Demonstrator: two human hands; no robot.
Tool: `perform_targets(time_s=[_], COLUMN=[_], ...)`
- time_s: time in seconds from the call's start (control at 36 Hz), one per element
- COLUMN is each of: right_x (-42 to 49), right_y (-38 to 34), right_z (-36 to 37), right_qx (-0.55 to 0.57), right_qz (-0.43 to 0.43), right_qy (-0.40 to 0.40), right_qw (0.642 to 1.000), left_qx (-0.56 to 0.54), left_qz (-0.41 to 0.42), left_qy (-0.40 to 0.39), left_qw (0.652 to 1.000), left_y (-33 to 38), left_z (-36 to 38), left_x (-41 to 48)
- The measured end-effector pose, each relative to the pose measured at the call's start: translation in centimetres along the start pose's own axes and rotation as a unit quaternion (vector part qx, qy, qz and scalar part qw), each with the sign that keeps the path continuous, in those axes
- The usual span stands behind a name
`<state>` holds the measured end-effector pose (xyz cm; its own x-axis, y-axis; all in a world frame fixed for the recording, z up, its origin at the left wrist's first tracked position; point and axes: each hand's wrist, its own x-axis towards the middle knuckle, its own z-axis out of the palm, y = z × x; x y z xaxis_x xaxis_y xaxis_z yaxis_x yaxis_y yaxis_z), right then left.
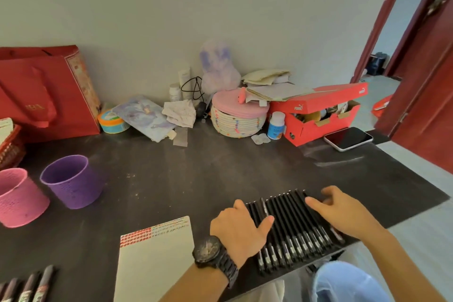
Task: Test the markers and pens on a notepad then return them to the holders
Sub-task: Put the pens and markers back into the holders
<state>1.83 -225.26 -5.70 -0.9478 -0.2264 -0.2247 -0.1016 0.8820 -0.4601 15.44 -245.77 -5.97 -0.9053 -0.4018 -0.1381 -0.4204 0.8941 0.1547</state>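
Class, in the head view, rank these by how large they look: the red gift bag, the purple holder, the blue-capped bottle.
1. red gift bag
2. purple holder, though it sits nearer the camera
3. blue-capped bottle

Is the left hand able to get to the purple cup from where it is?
Probably yes. The left hand rests open on the row of black pens, holding nothing. Only bare dark table shows between it and the purple cup, and the notepad lies nearer the person, out of the way.
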Motion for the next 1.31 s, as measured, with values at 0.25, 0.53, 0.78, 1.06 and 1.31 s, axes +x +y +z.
perform_targets(time_s=[0.25, 0.53, 0.78, 1.06, 1.31], right_x=[-1.6, -0.8, -1.0, -3.0, -2.4], right_y=[-1.7, -3.7, -4.7, -9.4, -9.7], right_z=[1.2, 2.5, 3.6, 6.1, 6.7], right_qx=[-0.132, -0.199, -0.158, -0.171, -0.174], right_qz=[0.031, 0.033, 0.007, -0.027, -0.041], right_qy=[-0.022, -0.044, -0.057, -0.047, -0.041], right_qw=[0.991, 0.978, 0.986, 0.984, 0.983], left_qx=[0.027, 0.116, 0.122, 0.204, 0.116], left_qz=[-0.08, -0.055, 0.007, 0.104, 0.065], left_qy=[-0.049, -0.131, -0.233, -0.167, -0.173], left_qw=[0.995, 0.983, 0.965, 0.959, 0.976], left_y=[2.6, 3.0, 3.9, 2.4, 0.6], left_z=[0.3, 0.7, -0.6, -0.4, -0.8], left_x=[1.8, 4.7, 6.2, 6.2, 6.3])
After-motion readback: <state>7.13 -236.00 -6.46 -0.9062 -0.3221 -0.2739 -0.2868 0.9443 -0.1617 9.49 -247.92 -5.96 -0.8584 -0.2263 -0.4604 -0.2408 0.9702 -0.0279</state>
